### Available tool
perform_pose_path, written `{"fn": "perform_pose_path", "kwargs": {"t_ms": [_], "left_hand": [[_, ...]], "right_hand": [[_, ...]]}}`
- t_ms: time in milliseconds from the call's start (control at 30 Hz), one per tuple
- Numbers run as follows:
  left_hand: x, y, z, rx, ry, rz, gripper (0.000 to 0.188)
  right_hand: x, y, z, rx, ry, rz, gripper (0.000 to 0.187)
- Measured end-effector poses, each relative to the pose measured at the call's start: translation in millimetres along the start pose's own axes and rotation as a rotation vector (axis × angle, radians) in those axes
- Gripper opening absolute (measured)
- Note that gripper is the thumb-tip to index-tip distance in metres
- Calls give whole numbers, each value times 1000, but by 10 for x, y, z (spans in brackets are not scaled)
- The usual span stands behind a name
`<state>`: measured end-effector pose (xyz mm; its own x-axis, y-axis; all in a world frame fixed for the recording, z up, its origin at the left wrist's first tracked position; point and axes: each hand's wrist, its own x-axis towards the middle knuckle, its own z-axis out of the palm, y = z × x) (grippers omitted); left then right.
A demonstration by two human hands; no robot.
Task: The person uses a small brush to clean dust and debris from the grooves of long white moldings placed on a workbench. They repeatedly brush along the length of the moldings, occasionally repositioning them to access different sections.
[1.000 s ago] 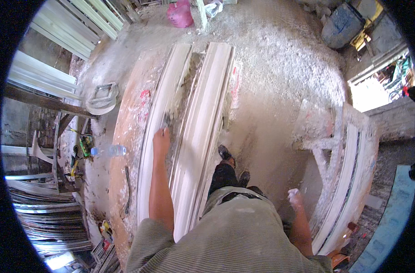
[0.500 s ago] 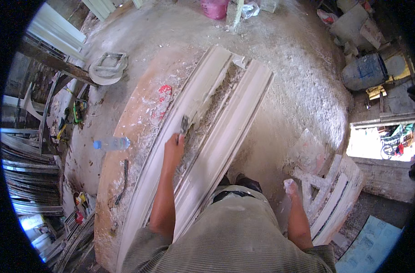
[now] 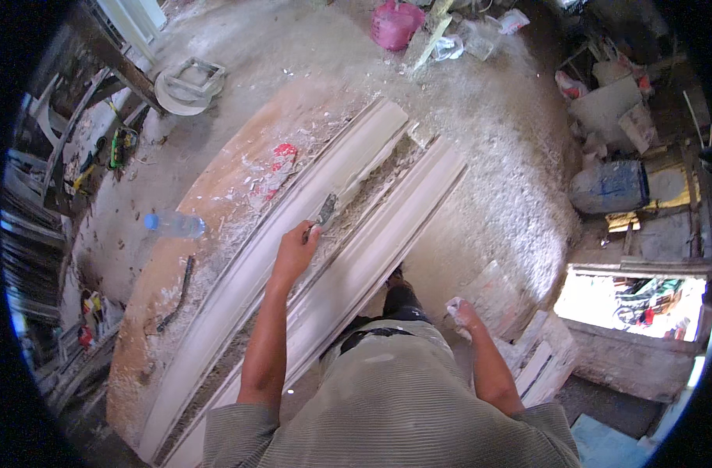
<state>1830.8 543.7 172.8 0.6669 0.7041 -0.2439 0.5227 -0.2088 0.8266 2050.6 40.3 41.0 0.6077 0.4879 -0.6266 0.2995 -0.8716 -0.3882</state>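
Left white moulding (image 3: 289, 207): face seemingly near finished; rough crumbs (image 3: 381, 173) along its right edge left to clear. My left fingers (image 3: 307, 228): clamped on scraper (image 3: 328, 207), above it. My right fingers (image 3: 455, 306): right of it, closure untellable.

A tan board (image 3: 157, 273) bore two long whitish mouldings (image 3: 250, 261), pale crumbs (image 3: 254, 175) and a red patch (image 3: 284, 154) lay left of them, a dark strip (image 3: 185, 291) rested nearer, a blue-capped bottle (image 3: 176, 225) was at the edge

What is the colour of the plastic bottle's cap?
The cap is blue, seen in the head view.
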Motion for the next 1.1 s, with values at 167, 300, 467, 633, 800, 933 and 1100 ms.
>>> {"fn": "perform_pose_path", "kwargs": {"t_ms": [167,300,467,633,800,933,1100], "left_hand": [[30,319,274,-198,21,-38,37],[270,849,869,-335,-58,62,57],[662,1284,1522,-121,78,434,61],[469,667,1620,-153,496,-192,58],[-105,169,1640,-209,1117,-512,44],[-31,272,1827,-7,1213,-647,40],[462,438,2118,304,1128,-542,44]], "right_hand": [[469,-608,-651,76,320,109,31],[938,-1960,-1374,565,112,-232,36],[1601,-3200,-1744,849,-369,-327,51],[2613,-3293,-2318,45,-227,-919,43],[3598,-3247,-3244,-30,-473,-721,39],[4337,-3604,-3765,-261,-574,-820,36],[4393,-4033,-3316,-442,-723,-1114,38]]}}
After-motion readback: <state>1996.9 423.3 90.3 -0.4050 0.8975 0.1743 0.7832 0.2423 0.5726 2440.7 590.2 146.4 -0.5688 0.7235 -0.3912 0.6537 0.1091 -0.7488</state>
